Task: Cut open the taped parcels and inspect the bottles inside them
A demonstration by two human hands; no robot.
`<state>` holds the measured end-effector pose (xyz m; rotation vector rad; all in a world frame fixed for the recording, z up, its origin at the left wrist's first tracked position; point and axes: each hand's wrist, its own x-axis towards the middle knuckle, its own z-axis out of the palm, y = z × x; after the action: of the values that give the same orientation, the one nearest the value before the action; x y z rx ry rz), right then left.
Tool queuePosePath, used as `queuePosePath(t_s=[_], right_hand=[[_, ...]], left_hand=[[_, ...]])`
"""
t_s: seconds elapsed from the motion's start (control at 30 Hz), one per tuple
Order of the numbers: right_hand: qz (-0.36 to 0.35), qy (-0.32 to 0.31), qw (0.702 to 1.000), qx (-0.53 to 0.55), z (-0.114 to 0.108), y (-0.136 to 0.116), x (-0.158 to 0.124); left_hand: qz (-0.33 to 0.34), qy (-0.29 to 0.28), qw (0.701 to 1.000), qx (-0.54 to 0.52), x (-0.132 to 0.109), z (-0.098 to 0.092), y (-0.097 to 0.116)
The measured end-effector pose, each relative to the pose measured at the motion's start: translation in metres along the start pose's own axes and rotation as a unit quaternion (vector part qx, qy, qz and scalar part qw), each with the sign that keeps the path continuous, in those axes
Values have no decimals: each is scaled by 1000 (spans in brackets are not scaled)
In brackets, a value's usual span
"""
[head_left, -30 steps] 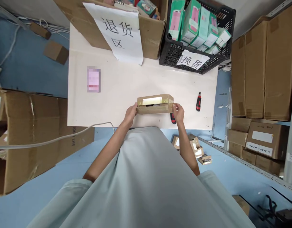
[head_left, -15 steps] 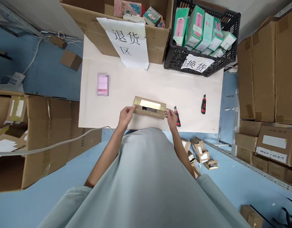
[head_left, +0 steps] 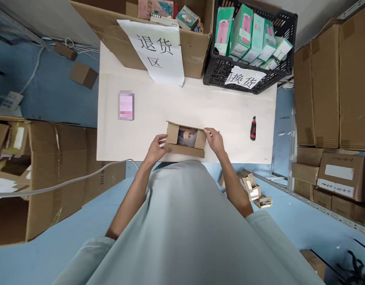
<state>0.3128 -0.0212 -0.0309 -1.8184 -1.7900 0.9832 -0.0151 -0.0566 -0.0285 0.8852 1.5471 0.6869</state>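
A small brown cardboard box (head_left: 185, 149) lies at the near edge of the white table (head_left: 158, 114), its top flaps folded out and something pale and wrapped showing inside. My left hand (head_left: 155, 148) grips the box's left end, fingers curled round the flap. My right hand (head_left: 214, 140) presses on the right flap, fingers bent over its edge.
A red-and-black box cutter (head_left: 253, 128) lies to the right on the table. A large carton with a paper sign (head_left: 158, 51) and a black crate (head_left: 248, 75) of green boxes stand at the back. A pink item (head_left: 126, 105) lies left. Cartons flank both sides.
The box was closed and taped, held at both ends. Now it rests on the table with its flaps opened outward and the contents showing. A second cutter near my right hand is out of sight.
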Motion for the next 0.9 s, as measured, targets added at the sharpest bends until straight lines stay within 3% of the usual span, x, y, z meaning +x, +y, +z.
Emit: queuePosePath(t_s=[0.17, 0.33, 0.5, 0.67, 0.77, 0.9], right_hand=[[128, 71, 988, 38, 20, -1, 26], [196, 79, 977, 37, 27, -1, 43], [192, 102, 976, 3, 23, -8, 35], [136, 123, 980, -81, 13, -38, 0], [79, 55, 989, -116, 16, -64, -25], [67, -119, 974, -179, 31, -93, -42]], left_hand=[[14, 18, 993, 115, 13, 6, -15], [44, 35, 975, 215, 19, 13, -12], [156, 27, 943, 294, 2, 16, 4], [266, -81, 876, 395, -11, 38, 24], [278, -127, 843, 443, -5, 52, 27], [265, -130, 827, 479, 4, 55, 25]])
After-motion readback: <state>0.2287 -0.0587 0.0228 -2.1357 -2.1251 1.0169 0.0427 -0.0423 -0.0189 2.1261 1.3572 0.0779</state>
